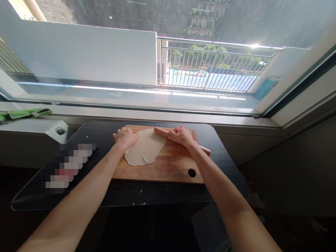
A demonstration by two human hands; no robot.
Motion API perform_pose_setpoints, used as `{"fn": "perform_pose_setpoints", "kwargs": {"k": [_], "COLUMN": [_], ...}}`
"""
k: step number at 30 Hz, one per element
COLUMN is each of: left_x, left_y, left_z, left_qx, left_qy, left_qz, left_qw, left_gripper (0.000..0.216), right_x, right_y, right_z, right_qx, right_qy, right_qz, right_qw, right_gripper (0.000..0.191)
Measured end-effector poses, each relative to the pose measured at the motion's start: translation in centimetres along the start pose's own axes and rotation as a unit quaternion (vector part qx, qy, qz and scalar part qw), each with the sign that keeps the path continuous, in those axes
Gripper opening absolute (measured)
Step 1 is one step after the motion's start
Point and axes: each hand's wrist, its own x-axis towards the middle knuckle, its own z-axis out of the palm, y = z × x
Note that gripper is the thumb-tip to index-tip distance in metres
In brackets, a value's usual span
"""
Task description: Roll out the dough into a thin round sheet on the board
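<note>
A thin, uneven sheet of pale dough (145,148) lies flat over the left part of a wooden cutting board (170,168). My left hand (125,137) is closed at the board's upper left edge, fingers curled over the side and thumb by the dough's rim. What lies under that palm is hidden. A wooden rolling pin (204,150) slants across the board's upper right, its far end touching the dough's right edge. Wrapped round the pin's middle is my right hand (181,135). A small fold or tear shows near the dough's lower edge.
The board rests on a black table (157,194) with white crumbs near its front edge. A blurred-out flat item (70,168) lies at the left. Beyond are a radiator (34,127) with a green cloth (26,113), and a large window above the sill (147,113).
</note>
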Motion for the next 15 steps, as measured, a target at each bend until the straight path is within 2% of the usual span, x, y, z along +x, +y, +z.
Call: {"fn": "perform_pose_setpoints", "kwargs": {"k": [2,5,7,9,12,15], "left_x": [1.0,1.4,1.5,1.7,2.0,1.1], "left_y": [0.3,0.6,0.6,0.4,0.5,2.0], "left_z": [-0.1,-0.4,-0.7,-1.1,-1.7,-1.8], "left_qx": [-0.003,-0.021,-0.042,-0.062,-0.062,-0.029], "left_qy": [-0.044,-0.088,-0.101,-0.098,-0.06,-0.022], "left_qz": [-0.005,0.005,0.023,0.045,0.056,0.078], "left_qw": [0.999,0.996,0.994,0.992,0.995,0.996], "left_gripper": [0.033,0.023,0.019,0.021,0.031,0.035], "right_x": [-1.4,-2.7,-3.0,-2.9,-2.6,-2.6], "right_y": [0.5,0.5,0.5,0.7,1.8,2.9], "right_z": [-0.3,-0.8,-1.1,-1.4,-1.7,-1.5], "right_qx": [0.006,0.007,0.017,0.037,0.074,0.101], "right_qy": [-0.023,-0.024,-0.024,-0.02,0.014,0.023], "right_qz": [-0.034,-0.095,-0.1,-0.078,-0.025,-0.01], "right_qw": [0.999,0.995,0.995,0.996,0.997,0.995], "right_gripper": [0.051,0.044,0.036,0.028,0.025,0.024]}}
